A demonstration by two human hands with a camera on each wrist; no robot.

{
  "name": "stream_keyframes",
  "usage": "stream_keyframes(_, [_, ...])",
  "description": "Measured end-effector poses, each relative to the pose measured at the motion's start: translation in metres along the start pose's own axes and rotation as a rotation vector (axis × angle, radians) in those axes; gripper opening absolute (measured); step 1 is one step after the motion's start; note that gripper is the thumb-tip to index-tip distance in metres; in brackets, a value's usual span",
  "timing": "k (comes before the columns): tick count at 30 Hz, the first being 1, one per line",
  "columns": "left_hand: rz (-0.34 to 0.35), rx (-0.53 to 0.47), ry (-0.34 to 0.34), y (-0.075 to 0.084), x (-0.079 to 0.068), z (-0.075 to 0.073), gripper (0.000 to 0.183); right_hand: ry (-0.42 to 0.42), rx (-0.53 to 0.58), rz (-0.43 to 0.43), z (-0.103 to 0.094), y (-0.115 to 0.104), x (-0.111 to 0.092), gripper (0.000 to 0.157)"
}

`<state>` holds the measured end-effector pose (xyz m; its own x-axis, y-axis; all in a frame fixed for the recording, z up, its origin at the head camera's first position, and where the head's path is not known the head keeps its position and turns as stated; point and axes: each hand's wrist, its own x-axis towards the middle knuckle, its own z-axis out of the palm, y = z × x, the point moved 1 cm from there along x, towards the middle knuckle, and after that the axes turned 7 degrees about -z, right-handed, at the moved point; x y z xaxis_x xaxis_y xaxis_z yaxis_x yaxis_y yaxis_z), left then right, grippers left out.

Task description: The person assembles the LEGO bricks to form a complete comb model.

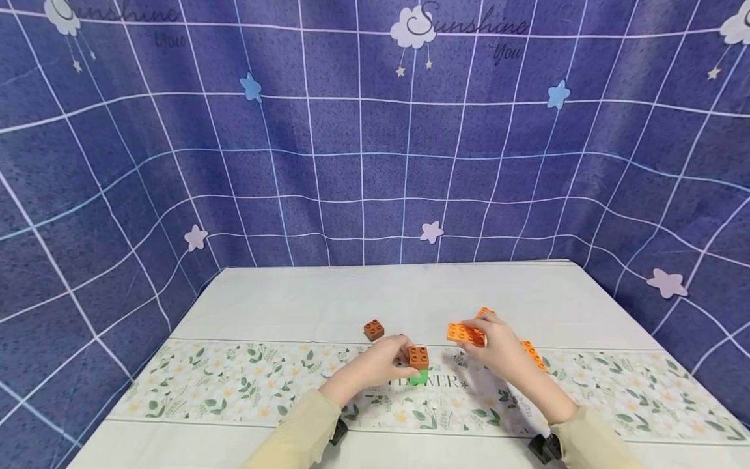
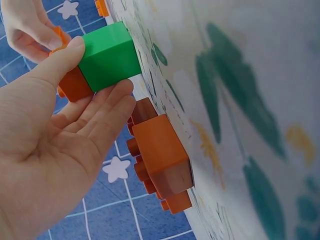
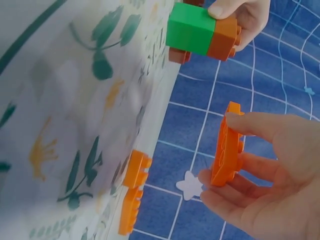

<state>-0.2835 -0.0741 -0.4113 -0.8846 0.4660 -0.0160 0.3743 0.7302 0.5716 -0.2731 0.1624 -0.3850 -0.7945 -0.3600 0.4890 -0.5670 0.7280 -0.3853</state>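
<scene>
My left hand (image 1: 383, 361) grips a small stack, a green block (image 2: 111, 57) below and a brown studded brick (image 1: 418, 357) on top. The left wrist view shows the thumb on one side of the stack and the fingers on the other. To the right, my right hand (image 1: 500, 343) pinches a thin orange building plate (image 3: 227, 150) between thumb and fingers. That plate is raised off the table and apart from the stack. Further orange bricks (image 3: 135, 170) lie on the table beyond and beside the right hand.
A brown brick (image 1: 374, 329) sits on the table behind the left hand; the left wrist view shows several brown bricks (image 2: 162, 155) near that hand. One orange brick (image 1: 534, 355) lies right of the right forearm. A blue grid-patterned curtain (image 1: 387, 143) surrounds the white table (image 1: 293, 299).
</scene>
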Motion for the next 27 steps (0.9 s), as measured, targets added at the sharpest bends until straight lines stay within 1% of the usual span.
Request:
stream_keyframes(4, [0.0,0.011,0.006,0.0,0.0,0.0,0.044,0.006,-0.002,-0.013,0.003,-0.003,0.003,0.037])
stream_keyframes(8, [-0.004,0.013,0.008,0.001,0.0,0.0,0.043,-0.006,0.004,-0.025,0.004,-0.008,0.005,0.038])
stream_keyframes(18, [-0.005,0.01,0.003,-0.001,0.001,-0.001,0.041,0.004,0.043,-0.095,0.008,-0.017,0.008,0.039])
stream_keyframes(24, [0.002,0.012,0.004,0.0,0.0,-0.001,0.039,-0.007,0.064,-0.138,0.009,-0.021,0.01,0.038])
stream_keyframes(27, [0.008,0.006,-0.001,0.0,0.0,-0.001,0.037,-0.026,0.064,-0.157,0.011,-0.022,0.011,0.037])
